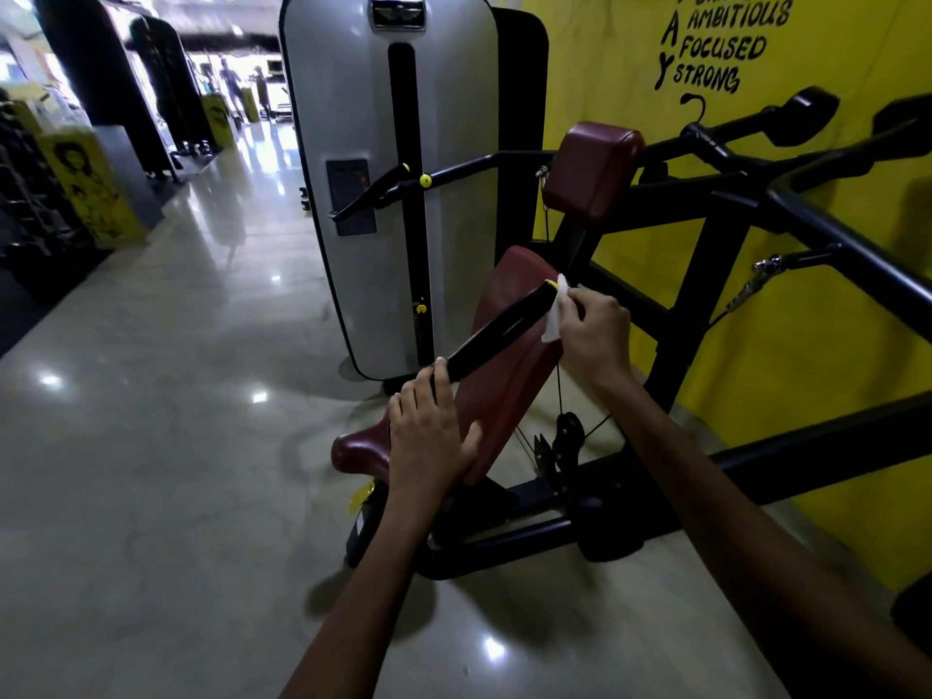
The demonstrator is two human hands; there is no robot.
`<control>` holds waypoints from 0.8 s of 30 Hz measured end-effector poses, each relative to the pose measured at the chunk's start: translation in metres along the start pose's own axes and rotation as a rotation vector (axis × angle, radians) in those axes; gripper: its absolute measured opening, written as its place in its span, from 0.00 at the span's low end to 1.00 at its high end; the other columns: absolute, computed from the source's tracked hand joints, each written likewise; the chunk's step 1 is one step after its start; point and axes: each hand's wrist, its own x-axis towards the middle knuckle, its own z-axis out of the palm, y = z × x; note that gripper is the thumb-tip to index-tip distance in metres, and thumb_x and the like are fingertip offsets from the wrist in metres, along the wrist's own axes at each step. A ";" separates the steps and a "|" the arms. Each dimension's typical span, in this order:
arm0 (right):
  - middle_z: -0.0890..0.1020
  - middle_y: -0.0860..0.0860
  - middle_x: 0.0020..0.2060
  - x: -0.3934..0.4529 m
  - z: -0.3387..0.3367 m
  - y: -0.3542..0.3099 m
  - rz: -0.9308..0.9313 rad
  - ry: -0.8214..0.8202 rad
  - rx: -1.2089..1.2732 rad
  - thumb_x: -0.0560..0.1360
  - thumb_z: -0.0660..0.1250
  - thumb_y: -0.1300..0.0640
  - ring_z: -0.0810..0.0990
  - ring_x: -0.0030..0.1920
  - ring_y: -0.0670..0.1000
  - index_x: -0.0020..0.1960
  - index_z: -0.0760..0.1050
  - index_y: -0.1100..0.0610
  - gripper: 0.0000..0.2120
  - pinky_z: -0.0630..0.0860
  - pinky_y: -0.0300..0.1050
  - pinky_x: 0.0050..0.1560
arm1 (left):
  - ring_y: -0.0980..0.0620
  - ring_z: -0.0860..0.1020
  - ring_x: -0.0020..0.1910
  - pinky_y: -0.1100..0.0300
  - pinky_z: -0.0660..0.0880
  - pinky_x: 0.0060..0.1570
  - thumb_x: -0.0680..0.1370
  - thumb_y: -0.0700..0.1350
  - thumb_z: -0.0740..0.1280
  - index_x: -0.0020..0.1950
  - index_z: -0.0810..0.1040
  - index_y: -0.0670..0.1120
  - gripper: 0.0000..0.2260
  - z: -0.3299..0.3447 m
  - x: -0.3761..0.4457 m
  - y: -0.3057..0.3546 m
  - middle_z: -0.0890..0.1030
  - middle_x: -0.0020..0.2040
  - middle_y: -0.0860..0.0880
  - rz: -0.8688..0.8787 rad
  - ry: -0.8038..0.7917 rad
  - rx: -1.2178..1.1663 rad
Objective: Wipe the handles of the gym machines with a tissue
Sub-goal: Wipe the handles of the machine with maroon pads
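A black padded handle [497, 333] with a yellow end cap slants up to the right in front of the machine's maroon back pad [509, 396]. My left hand [428, 436] grips the handle's lower end, fingers curled over it. My right hand [592, 327] pinches a white tissue [555, 315] and holds it against the handle's upper tip by the yellow cap. Part of the tissue is hidden behind my fingers.
The grey weight-stack cover [383, 194] stands behind the seat. Black frame bars [807, 229] and further handles [807, 116] run along the yellow wall [807, 375] on the right. A maroon seat [360, 446] sits low. Glossy floor [176, 396] stretches left toward dumbbell racks [35, 204].
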 end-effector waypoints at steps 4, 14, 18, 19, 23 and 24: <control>0.77 0.65 0.35 0.006 0.011 -0.007 0.329 -0.039 0.373 0.77 0.58 0.62 0.73 0.34 0.64 0.44 0.73 0.74 0.13 0.70 0.51 0.34 | 0.39 0.78 0.51 0.45 0.76 0.52 0.64 0.52 0.74 0.68 0.69 0.35 0.38 -0.001 -0.001 0.000 0.77 0.56 0.38 0.001 -0.008 -0.004; 0.79 0.61 0.43 -0.024 0.017 -0.038 0.778 -0.195 0.698 0.75 0.57 0.70 0.79 0.54 0.62 0.50 0.76 0.69 0.10 0.74 0.58 0.61 | 0.38 0.76 0.56 0.43 0.72 0.56 0.68 0.53 0.70 0.69 0.67 0.37 0.34 -0.002 0.001 0.001 0.75 0.58 0.38 -0.049 -0.035 -0.069; 0.78 0.65 0.53 -0.041 0.019 -0.053 0.887 -0.269 0.797 0.76 0.55 0.71 0.78 0.56 0.61 0.61 0.70 0.72 0.14 0.75 0.50 0.60 | 0.39 0.72 0.60 0.44 0.68 0.61 0.70 0.51 0.70 0.72 0.64 0.38 0.35 -0.005 0.000 0.003 0.73 0.62 0.39 -0.064 -0.052 -0.108; 0.75 0.66 0.59 -0.043 0.018 -0.056 0.885 -0.300 0.795 0.76 0.56 0.72 0.76 0.60 0.62 0.63 0.68 0.73 0.16 0.75 0.46 0.57 | 0.39 0.72 0.60 0.44 0.68 0.61 0.70 0.51 0.70 0.72 0.64 0.38 0.35 -0.006 0.000 0.003 0.73 0.62 0.39 -0.064 -0.057 -0.109; 0.76 0.68 0.49 -0.048 0.012 -0.062 0.872 -0.347 0.791 0.75 0.54 0.76 0.79 0.44 0.60 0.53 0.70 0.78 0.10 0.74 0.48 0.56 | 0.40 0.71 0.62 0.46 0.66 0.62 0.70 0.52 0.70 0.74 0.62 0.39 0.37 -0.009 0.000 0.003 0.71 0.64 0.39 -0.061 -0.083 -0.096; 0.77 0.68 0.45 -0.048 0.011 -0.061 0.857 -0.344 0.797 0.75 0.54 0.76 0.78 0.40 0.58 0.53 0.70 0.79 0.10 0.75 0.47 0.53 | 0.40 0.70 0.62 0.47 0.65 0.62 0.71 0.52 0.70 0.74 0.61 0.39 0.37 -0.009 0.000 0.004 0.70 0.65 0.39 -0.054 -0.097 -0.087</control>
